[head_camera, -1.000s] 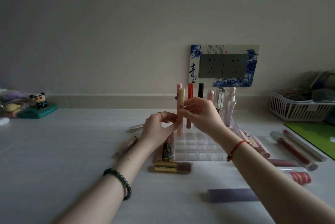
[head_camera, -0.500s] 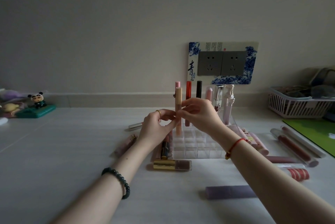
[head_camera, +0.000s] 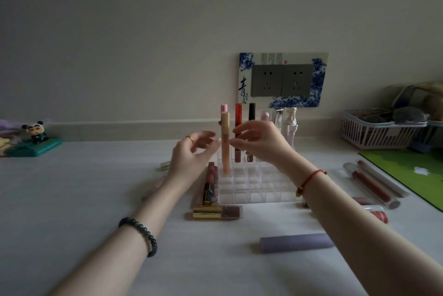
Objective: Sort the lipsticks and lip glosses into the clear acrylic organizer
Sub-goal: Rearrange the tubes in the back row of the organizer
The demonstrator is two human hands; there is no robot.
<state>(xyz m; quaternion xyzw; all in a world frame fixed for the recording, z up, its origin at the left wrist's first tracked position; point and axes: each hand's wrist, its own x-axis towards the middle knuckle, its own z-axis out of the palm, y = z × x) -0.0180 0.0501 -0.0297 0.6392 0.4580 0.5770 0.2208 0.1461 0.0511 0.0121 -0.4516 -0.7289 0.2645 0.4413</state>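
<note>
The peach lip gloss (head_camera: 225, 142) stands upright in a left-side cell of the clear organizer (head_camera: 254, 190), my left hand (head_camera: 189, 154) (blurred) spread loose beside it, holding nothing, my right hand (head_camera: 261, 142) fingertips at its side, whether pinching I cannot tell.

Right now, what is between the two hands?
In the head view, a peach lip gloss tube stands upright in the clear organizer between the left hand and right hand.
</note>
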